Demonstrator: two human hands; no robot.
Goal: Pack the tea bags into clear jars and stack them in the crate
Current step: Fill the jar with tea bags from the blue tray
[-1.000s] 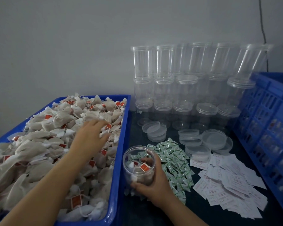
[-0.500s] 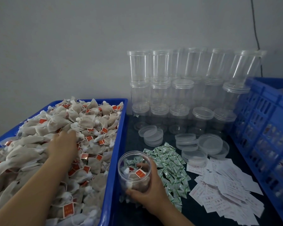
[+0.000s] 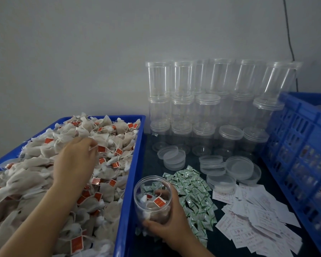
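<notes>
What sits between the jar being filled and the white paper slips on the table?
In the head view, a heap of small green-and-white sachets lies on the dark table between the open jar, held by the right hand, and the paper slips.

A plain grey-white wall (image 3: 82, 52) fills the upper half of the view in dim, even light, a thin dark cable (image 3: 288, 30) runs down it at the right, and a dark tabletop (image 3: 219, 243) meets its foot.

Head cam, looks fwd/down, close over table (image 3: 220, 243).
</notes>
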